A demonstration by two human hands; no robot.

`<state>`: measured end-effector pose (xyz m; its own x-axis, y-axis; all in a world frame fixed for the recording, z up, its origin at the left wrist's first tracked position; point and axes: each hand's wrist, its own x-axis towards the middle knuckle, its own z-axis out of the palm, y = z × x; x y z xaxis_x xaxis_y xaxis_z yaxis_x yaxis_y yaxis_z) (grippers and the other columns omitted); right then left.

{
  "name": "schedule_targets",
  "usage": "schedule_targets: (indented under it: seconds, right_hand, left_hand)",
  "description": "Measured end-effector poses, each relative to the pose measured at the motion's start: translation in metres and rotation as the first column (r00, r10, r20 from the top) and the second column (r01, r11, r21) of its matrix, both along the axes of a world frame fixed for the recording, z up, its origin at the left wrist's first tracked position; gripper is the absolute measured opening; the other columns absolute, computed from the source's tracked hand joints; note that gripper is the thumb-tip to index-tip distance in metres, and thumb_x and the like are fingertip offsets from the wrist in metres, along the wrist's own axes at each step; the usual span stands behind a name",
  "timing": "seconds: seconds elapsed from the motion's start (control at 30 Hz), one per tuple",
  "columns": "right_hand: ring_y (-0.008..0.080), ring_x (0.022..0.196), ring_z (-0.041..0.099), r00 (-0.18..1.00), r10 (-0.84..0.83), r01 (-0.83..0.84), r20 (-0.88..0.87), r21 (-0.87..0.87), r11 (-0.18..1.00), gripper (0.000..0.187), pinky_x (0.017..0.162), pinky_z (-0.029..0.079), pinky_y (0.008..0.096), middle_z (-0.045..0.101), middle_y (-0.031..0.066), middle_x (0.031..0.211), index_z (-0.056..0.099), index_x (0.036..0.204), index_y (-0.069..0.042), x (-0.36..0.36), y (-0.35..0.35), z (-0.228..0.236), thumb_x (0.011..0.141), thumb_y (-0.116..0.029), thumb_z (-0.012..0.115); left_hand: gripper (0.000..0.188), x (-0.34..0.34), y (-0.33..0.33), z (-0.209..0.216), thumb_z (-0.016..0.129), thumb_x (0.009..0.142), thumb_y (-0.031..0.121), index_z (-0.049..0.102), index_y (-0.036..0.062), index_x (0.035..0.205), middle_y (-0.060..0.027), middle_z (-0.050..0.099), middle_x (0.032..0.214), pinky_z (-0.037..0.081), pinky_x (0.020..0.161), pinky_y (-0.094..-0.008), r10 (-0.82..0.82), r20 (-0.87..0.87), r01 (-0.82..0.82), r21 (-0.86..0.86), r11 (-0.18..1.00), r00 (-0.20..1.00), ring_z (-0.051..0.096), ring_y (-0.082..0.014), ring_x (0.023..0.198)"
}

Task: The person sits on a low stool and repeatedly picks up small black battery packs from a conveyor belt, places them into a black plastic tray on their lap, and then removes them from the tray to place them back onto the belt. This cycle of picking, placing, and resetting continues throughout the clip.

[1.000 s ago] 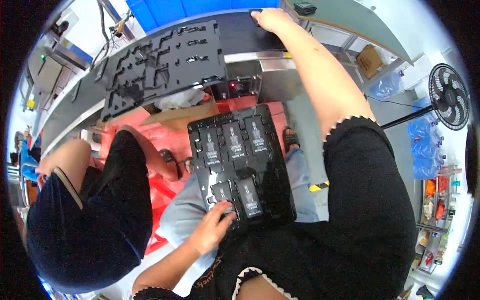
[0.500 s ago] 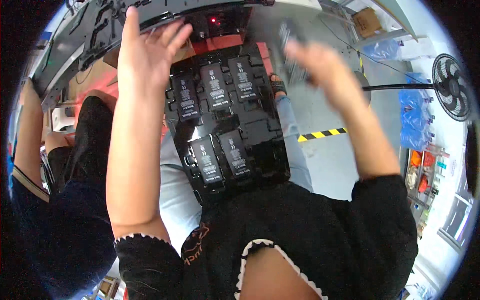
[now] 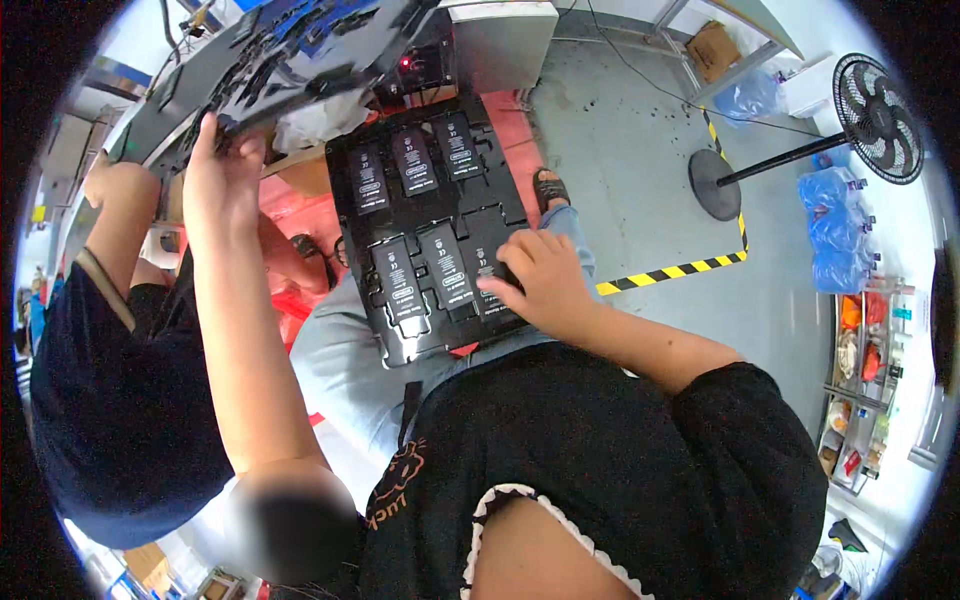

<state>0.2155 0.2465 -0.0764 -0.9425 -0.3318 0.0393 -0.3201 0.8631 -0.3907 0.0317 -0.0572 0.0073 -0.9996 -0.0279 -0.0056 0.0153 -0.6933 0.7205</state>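
A black plastic tray [image 3: 350, 240] lies across my lap, with flat black batteries [image 3: 412, 160] set in its moulded slots in two rows. My right hand [image 3: 545, 275] is over the near right slot, its thumb and curled fingers against a battery [image 3: 487, 262] that lies there; the fingers partly cover it. At the upper left, a second black tray [image 3: 330, 65] is tilted up and shiny. My left hand [image 3: 228, 175] is at its lower corner, thumb raised along the edge and fingers bent in under it.
A co-worker's arm [image 3: 125, 215] and dark shirt are close on my left. A light box [image 3: 503, 45] stands beyond the lap tray. On the right are a black standing fan [image 3: 878, 118], striped floor tape [image 3: 670, 272], blue plastic bags [image 3: 838, 235] and a shelf [image 3: 855, 385].
My right hand has come in from the upper right and down to the lap tray, where a battery now lies in the near right slot. The upper tray has tilted; my left hand has moved lower.
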Motion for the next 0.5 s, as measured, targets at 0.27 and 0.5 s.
schedule_targets:
  seconds: [0.27,0.5]
  right_hand:
    - [0.0219,0.133,0.032,0.918,0.343,-0.317,-0.199,0.154,0.936,0.06,0.107,0.019,0.0553,0.037,0.0041,0.144,0.044,0.133,-0.013,0.029,0.029,-0.031,0.082,-0.039,0.062]
    - [0.0228,0.129,0.039,0.942,0.222,-0.193,-0.251,0.135,0.972,0.044,0.105,0.021,0.0573,0.046,0.006,0.136,0.052,0.125,-0.01,0.031,0.035,-0.044,0.087,-0.031,0.057]
  left_hand:
    - [0.012,0.073,-0.011,0.017,0.057,0.092,0.015,0.059,0.0043,0.097,-0.0052,0.063,0.092,0.044,0.064,-0.0287,0.169,0.057,-0.16,-0.142,0.977,0.984,0.055,-0.0155,0.075]
    - [0.025,0.103,-0.016,0.026,0.059,0.09,0.016,0.058,0.0025,0.112,-0.0072,0.064,0.108,0.048,0.089,-0.0353,0.089,0.047,-0.08,-0.167,0.983,0.995,0.061,-0.0201,0.101]
